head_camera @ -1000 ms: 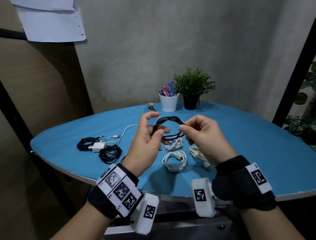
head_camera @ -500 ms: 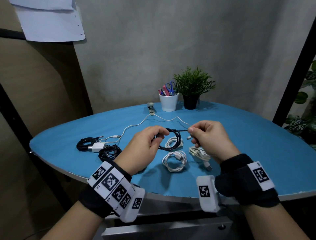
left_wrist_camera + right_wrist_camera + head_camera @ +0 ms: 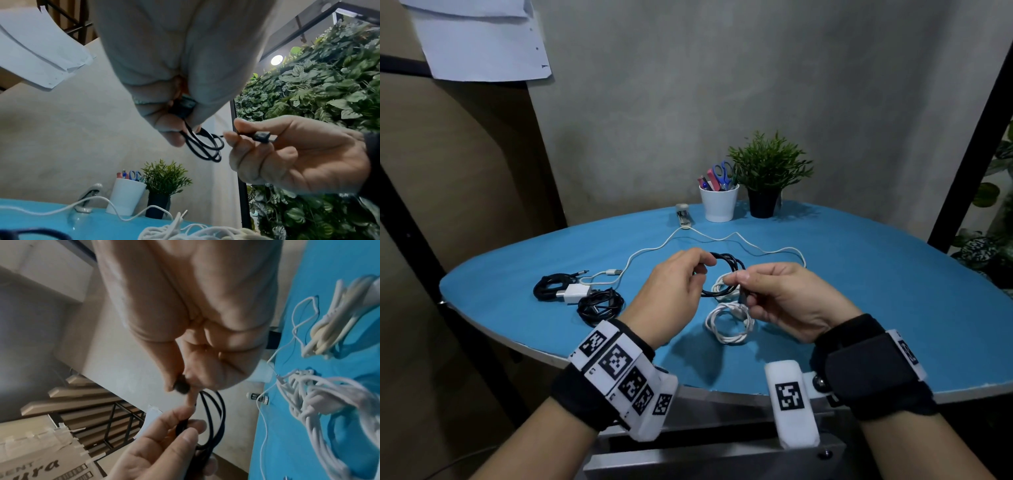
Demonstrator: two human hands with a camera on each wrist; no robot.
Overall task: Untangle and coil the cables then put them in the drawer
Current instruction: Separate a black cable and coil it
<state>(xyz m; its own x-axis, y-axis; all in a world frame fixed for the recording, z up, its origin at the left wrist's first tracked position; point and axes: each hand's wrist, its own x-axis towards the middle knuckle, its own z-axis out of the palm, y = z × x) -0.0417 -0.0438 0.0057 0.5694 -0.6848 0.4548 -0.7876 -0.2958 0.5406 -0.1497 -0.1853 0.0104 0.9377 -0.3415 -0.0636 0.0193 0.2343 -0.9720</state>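
Observation:
A small coil of black cable (image 3: 726,274) hangs above the blue table (image 3: 876,301) between both hands. My left hand (image 3: 688,277) pinches the coil at its left side; in the left wrist view the left fingers (image 3: 170,120) clamp the loops (image 3: 205,146). My right hand (image 3: 763,291) pinches the cable's free end with its plug (image 3: 263,136) beside the coil. Below lie white coiled cables (image 3: 727,323). A loose white cable (image 3: 722,240) runs across the table. Black coiled cables (image 3: 599,303) and a white charger (image 3: 573,293) lie at the left. No drawer is seen.
A white cup with scissors and pens (image 3: 719,202), a potted plant (image 3: 765,181) and a small stapler (image 3: 683,214) stand at the back of the table. A metal frame (image 3: 715,455) runs under the table's near edge. Leafy plants (image 3: 329,81) fill the right side.
Both hands have lowered toward the table with the black coil. The right hand has brought the free end closer to the coil and turned the plug downward.

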